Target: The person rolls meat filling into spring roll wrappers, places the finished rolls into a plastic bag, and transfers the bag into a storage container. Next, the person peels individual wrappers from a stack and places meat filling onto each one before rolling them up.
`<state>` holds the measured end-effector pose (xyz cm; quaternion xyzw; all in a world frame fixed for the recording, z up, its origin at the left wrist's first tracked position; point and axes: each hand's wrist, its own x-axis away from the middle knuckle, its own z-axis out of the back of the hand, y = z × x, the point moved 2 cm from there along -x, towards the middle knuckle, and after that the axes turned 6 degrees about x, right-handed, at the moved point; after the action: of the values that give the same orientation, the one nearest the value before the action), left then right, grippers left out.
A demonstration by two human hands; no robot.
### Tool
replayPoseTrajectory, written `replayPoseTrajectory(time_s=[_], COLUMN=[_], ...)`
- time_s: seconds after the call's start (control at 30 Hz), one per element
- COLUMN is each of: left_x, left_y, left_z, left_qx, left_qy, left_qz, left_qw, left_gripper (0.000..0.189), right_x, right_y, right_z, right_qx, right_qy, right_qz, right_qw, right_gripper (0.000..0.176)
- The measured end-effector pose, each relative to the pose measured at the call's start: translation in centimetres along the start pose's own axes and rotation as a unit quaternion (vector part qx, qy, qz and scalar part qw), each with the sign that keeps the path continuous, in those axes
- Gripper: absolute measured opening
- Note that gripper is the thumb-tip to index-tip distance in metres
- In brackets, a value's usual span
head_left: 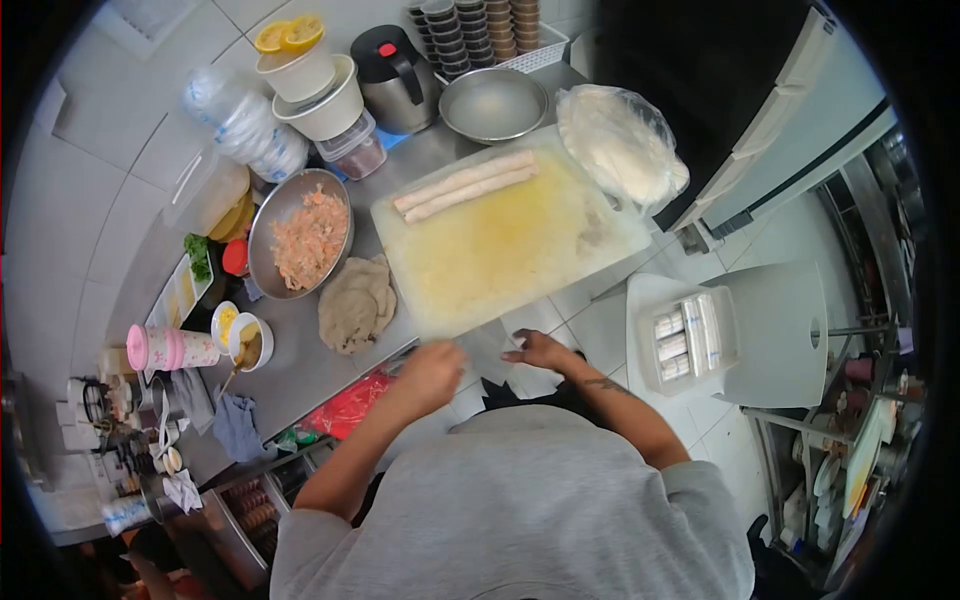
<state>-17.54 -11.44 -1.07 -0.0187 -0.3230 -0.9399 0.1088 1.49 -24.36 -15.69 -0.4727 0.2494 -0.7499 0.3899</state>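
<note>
Both hands are at the near edge of the white cutting board point(500, 275), in front of my body. My left hand point(432, 376) is closed in a fist, with its fingertips partly hidden. To its right, my right hand point(537, 350) is curled in a pinch. Between them hangs a thin, clear plastic bag or sheet point(487, 346), which both hands appear to grip; its outline is hard to make out. Two pale, long rolls point(467, 186) lie side by side on the board's far half. Yellowish stains mark the board.
A metal bowl of shredded orange filling point(308, 240) and a stack of flat dough rounds point(357, 306) are left of the board. Bagged dough point(625, 145) touches its far right corner. A container of wrapped rolls point(688, 340) rests on a white chair point(775, 335).
</note>
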Motion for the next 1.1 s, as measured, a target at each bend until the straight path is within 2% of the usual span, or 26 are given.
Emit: replayPoseTrajectory(time_s=[0.03, 0.07, 0.13, 0.17, 0.27, 0.37, 0.47, 0.57, 0.6, 0.67, 0.77, 0.87, 0.97, 1.1], left_x=[-0.9, -1.6, -2.5, -2.7, -3.5, -3.6, -4.3, -6.5, -7.4, -9.1, -11.5, -14.4, -16.6, -18.2], left_y=[0.3, 0.7, 0.6, 0.3, 0.4, 2.6, 5.4, 5.5, 5.7, 7.0, 9.2, 9.9, 9.1, 7.4], left_z=[-1.8, -3.3, -6.0, -6.9, -7.1, -4.5, -0.2, 2.0, 2.7, 4.8, 8.3, 10.0, 10.8, 11.2], left_qx=[-0.013, -0.027, -0.069, -0.089, -0.066, -0.069, -0.043, 0.095, 0.189, 0.37, 0.399, 0.388, 0.488, 0.489], left_qy=[-0.008, -0.016, 0.064, 0.104, 0.112, 0.144, 0.198, 0.274, 0.236, 0.153, 0.014, -0.017, 0.04, 0.04], left_qz=[0.004, 0.009, 0.004, 0.001, 0.032, -0.009, -0.043, -0.108, -0.07, 0.003, 0.037, 0.064, 0.029, 0.038], left_qw=[1.0, 0.999, 0.996, 0.991, 0.991, 0.987, 0.978, 0.951, 0.951, 0.916, 0.916, 0.919, 0.871, 0.871], left_gripper=[0.035, 0.037, 0.042, 0.045, 0.044, 0.046, 0.04, 0.027, 0.024, 0.019, 0.025, 0.025, 0.033, 0.035], right_x=[-0.1, -0.1, 0.2, 0.8, 2.5, 4.3, 5.5, 6.4, 7.0, 7.9, 8.5, 8.3, 9.1, 9.4], right_y=[-0.3, -0.5, -1.9, -2.5, -3.6, -3.2, -3.7, -4.1, -4.6, -6.3, -6.8, -5.5, -4.9, -3.4], right_z=[-0.7, -1.1, -1.2, -0.6, 1.4, 4.2, 7.0, 8.0, 8.5, 9.8, 11.1, 12.6, 15.0, 16.8], right_qx=[-0.129, -0.168, -0.245, -0.28, -0.316, -0.331, -0.318, -0.175, -0.135, -0.051, -0.087, -0.238, -0.395, -0.467], right_qy=[-0.059, -0.045, -0.012, -0.028, -0.059, -0.066, -0.062, -0.039, -0.027, 0.002, 0.064, 0.055, 0.035, 0.006], right_qz=[-0.092, -0.045, 0.052, 0.061, 0.12, 0.106, 0.11, 0.18, 0.182, 0.187, 0.229, 0.215, 0.208, 0.167], right_qw=[0.986, 0.984, 0.968, 0.958, 0.939, 0.935, 0.94, 0.967, 0.974, 0.981, 0.967, 0.946, 0.894, 0.869], right_gripper=[0.03, 0.027, 0.023, 0.021, 0.022, 0.031, 0.048, 0.06, 0.061, 0.062, 0.055, 0.04, 0.029, 0.027])
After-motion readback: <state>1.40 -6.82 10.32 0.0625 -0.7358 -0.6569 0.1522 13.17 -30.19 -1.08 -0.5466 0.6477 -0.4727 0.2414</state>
